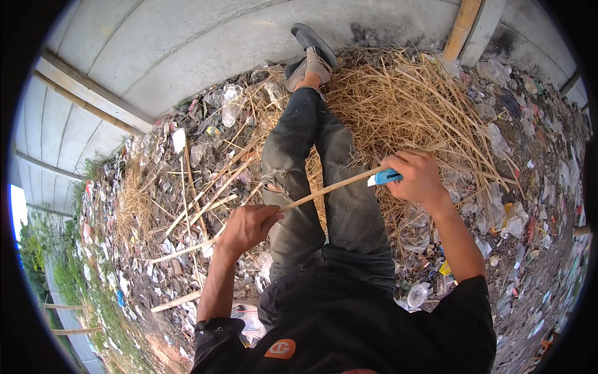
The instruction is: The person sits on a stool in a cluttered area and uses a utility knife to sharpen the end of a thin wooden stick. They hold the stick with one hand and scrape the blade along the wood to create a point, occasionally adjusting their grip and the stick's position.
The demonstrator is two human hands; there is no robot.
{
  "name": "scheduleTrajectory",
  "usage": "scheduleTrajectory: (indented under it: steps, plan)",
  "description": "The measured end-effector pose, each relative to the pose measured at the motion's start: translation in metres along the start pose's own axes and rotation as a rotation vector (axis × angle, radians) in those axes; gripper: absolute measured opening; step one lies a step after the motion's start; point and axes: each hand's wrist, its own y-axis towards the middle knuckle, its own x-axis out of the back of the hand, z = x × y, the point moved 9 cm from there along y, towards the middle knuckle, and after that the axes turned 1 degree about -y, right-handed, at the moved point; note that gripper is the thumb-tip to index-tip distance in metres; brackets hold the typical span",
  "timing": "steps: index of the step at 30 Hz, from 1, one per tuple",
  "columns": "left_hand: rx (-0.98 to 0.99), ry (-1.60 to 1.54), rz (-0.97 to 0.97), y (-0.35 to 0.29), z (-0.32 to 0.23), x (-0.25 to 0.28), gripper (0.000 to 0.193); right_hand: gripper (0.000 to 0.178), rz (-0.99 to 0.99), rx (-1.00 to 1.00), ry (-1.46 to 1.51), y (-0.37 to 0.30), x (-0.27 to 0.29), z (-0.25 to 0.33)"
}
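A long, thin, pale wooden strip [330, 188], which looks like split bamboo, lies slantwise over my thighs. My left hand [244, 229] is closed around it on the left, thumb along the strip. My right hand [417, 177] is closed on a blue utility knife [389, 176], whose short blade points left, right beside the strip. The strip passes at the knife and under my right fingers, which hide how firmly they touch it. Its far end shows past my right hand.
My outstretched legs [289, 181] cross at the ankles near a grey concrete wall [237, 43]. A heap of straw-coloured shavings [398, 93] lies right of them. Loose strips [193, 212] rest at the left. Scattered litter covers the ground; a bamboo post [462, 30] leans at the wall.
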Motion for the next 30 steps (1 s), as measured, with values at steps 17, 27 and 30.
scheduleTrajectory:
  steps: [17,27,30]
  plan:
    - [0.188,-0.289,-0.238,0.004,-0.022,-0.039,0.017,0.062,0.414,-0.441,0.328,-0.015,-0.105,0.080]
    - [0.116,-0.021,-0.310,-0.004,-0.019,-0.033,0.013,0.064,0.238,-0.338,0.057,0.000,-0.131,0.018]
    - [0.085,-0.070,-0.177,-0.038,-0.025,-0.030,0.016,0.070,-0.003,-1.003,0.250,-0.036,-0.105,-0.166]
